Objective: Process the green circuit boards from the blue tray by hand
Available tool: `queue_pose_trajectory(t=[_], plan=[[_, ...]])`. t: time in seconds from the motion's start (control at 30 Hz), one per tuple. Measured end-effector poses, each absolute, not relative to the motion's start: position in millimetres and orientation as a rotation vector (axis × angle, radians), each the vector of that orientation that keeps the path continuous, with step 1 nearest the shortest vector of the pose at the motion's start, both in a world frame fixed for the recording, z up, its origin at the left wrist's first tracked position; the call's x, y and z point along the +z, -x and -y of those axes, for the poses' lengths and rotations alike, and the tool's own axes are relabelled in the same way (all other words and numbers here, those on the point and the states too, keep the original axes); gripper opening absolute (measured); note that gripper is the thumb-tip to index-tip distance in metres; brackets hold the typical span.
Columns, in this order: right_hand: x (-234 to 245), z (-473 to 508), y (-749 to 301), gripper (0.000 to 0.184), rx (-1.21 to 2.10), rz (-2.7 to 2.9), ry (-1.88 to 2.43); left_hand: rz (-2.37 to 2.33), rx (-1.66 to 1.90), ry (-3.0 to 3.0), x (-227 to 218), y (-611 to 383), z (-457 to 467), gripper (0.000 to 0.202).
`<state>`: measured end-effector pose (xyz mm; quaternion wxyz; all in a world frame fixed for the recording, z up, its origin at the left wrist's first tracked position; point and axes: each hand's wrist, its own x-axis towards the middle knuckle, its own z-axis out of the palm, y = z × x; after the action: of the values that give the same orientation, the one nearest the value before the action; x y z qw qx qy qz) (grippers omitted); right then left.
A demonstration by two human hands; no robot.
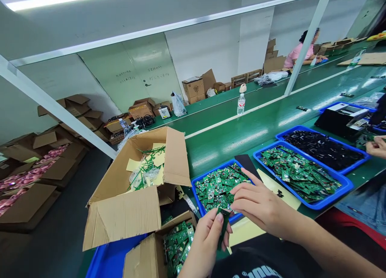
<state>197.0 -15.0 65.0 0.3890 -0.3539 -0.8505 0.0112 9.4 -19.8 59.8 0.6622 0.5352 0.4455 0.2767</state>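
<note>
My left hand (208, 240) pinches a narrow green circuit board (223, 226) upright, close to my body. My right hand (259, 199) reaches across from the right, its thumb and fingers at the board's upper end. Below them is a blue tray (211, 174) heaped with green circuit boards, and a second blue tray (350, 185) holds more. A third blue tray (301, 130) holds dark parts. Green boards also lie in a cardboard box (143, 258) at the bottom, beside my left hand.
An open cardboard box (120, 217) holds green plastic scraps and yellow paper. A co-worker's hand (376, 146) is at the right edge. A green conveyor belt (229, 149) runs ahead, with a water bottle (241, 104) beyond it. A person in pink (298, 53) sits far off. Cartons stand on the left.
</note>
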Motion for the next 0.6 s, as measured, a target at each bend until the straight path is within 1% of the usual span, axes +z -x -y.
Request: queue_pose_trajectory(t=[0.2, 0.37, 0.6], plan=[[66.8, 13.1, -199.3, 0.021, 0.019, 2.223, 0.927, -1.053, 0.603, -1.385, 51.0, -7.9, 22.2, 0.053], [61.3, 10.4, -193.0, 0.025, -0.035, 2.180, 0.890, -0.979, 0.514, -1.388, 54.7, -12.1, 22.4, 0.053], [50.6, 8.1, -182.7, 0.026, -0.123, 2.153, 0.812, -0.938, 0.523, -1.383, 60.4, -12.9, 20.1, 0.049]])
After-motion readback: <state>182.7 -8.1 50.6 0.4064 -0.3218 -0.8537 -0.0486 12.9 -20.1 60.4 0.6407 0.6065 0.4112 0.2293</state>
